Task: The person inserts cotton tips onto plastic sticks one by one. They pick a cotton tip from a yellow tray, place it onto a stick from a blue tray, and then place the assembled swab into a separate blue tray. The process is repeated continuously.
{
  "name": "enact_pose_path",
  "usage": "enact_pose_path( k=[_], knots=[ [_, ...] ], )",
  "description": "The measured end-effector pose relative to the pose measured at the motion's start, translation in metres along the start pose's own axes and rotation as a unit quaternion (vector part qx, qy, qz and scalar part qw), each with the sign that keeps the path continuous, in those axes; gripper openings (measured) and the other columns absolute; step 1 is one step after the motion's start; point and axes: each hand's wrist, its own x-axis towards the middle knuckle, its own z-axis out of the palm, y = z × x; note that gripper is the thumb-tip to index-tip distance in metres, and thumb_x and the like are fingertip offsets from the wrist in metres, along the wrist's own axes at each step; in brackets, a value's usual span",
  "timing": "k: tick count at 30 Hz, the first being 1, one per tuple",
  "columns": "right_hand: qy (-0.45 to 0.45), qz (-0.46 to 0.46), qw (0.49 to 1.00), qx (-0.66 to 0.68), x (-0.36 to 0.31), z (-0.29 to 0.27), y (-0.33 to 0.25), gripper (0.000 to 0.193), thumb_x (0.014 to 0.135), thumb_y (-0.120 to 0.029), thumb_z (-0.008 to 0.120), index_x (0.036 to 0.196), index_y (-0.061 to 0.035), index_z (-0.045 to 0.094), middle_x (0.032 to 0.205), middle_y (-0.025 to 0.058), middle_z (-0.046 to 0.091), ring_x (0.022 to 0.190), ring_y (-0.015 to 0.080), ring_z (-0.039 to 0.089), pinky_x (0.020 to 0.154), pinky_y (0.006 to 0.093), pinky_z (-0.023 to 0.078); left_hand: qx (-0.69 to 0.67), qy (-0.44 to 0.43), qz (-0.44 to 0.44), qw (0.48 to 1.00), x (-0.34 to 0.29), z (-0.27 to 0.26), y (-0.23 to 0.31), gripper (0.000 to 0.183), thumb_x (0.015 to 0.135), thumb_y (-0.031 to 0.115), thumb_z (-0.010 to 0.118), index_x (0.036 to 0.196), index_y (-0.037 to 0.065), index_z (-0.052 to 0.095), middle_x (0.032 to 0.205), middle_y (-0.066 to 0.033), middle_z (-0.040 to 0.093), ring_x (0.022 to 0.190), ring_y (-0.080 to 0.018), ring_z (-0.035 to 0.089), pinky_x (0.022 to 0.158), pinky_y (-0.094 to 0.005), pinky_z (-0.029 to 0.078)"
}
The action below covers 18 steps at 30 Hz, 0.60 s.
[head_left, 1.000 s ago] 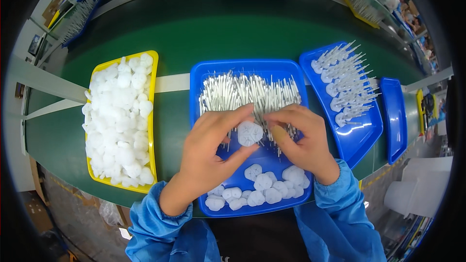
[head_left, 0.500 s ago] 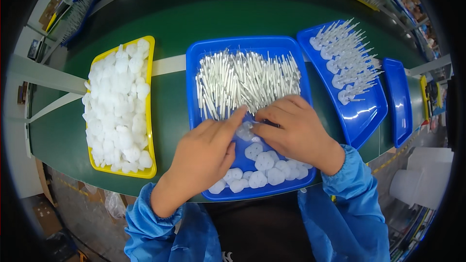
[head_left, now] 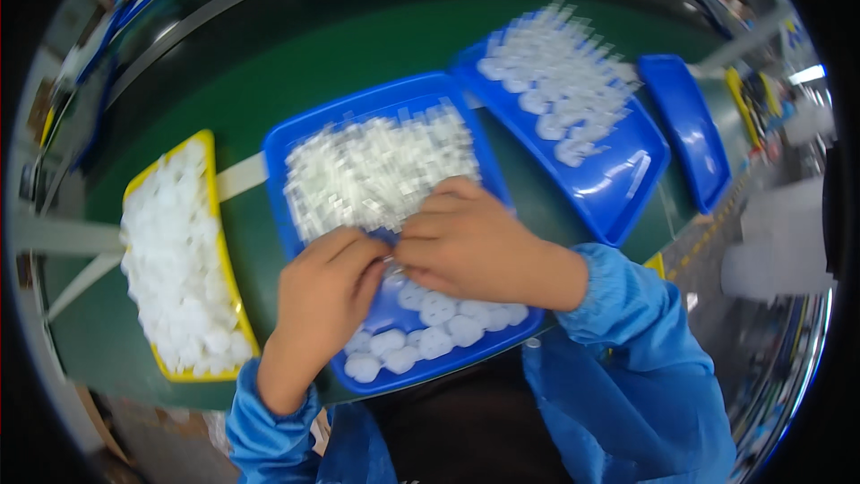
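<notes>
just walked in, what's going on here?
A person's left hand and right hand come together at a small whitish item, too blurred to make out, over the middle blue tray. That tray holds thin white sticks toward the far side and rounded translucent pieces toward the near edge. To the left, a yellow tray is heaped with white pieces. To the right, another blue tray holds whitish pieces with thin parts sticking out.

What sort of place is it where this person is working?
Probably a factory assembly workshop: trays of many similar small parts, such as white pieces and slim pale parts, sit on a long green work surface, and the person wears blue work sleeves.
</notes>
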Motion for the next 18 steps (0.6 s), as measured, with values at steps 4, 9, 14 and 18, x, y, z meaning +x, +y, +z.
enact_pose_path(
  k=[4,9,14,18],
  knots=[
    [0.079,0.007,0.997,0.017,-0.018,-0.021,0.001,0.016,0.087,-0.019,0.088,0.100,-0.0160,0.078,0.101,0.0004,0.075,0.092,0.0230,0.071,0.094,0.0403,0.051,-0.038,0.023,-0.064,0.997,-0.005,-0.008,0.013,0.026,0.086,-0.001,0.085,0.111,0.007,0.082,0.103,-0.0117,0.077,0.087,-0.0329,0.075,0.077,-0.0415,0.061],
    [0.182,0.088,0.975,-0.087,-0.123,-0.109,0.036,0.024,0.082,-0.021,0.092,0.102,-0.0144,0.080,0.104,0.0035,0.081,0.092,0.0252,0.075,0.083,0.0411,0.056,0.012,0.039,0.045,0.998,-0.024,-0.005,-0.005,0.025,0.085,0.001,0.084,0.110,0.008,0.084,0.096,-0.0077,0.077,0.083,-0.0284,0.073,0.072,-0.0401,0.055],
    [0.229,0.420,0.862,-0.166,-0.192,-0.155,0.116,0.014,0.092,-0.017,0.082,0.101,-0.0067,0.079,0.096,0.0118,0.083,0.079,0.0307,0.077,0.074,0.0431,0.062,0.011,0.038,0.092,0.995,-0.017,0.009,-0.003,0.023,0.084,0.002,0.084,0.106,0.010,0.085,0.092,-0.0049,0.077,0.080,-0.0265,0.071,0.070,-0.0400,0.051],
    [0.147,0.476,0.837,-0.227,-0.195,-0.150,0.141,0.016,0.097,-0.022,0.077,0.102,-0.0072,0.081,0.093,0.0124,0.083,0.082,0.0325,0.080,0.077,0.0433,0.063,0.012,0.035,0.085,0.996,-0.022,0.008,-0.004,0.021,0.084,0.002,0.083,0.104,0.009,0.085,0.090,-0.0057,0.077,0.079,-0.0276,0.072,0.071,-0.0410,0.052]
  ],
)
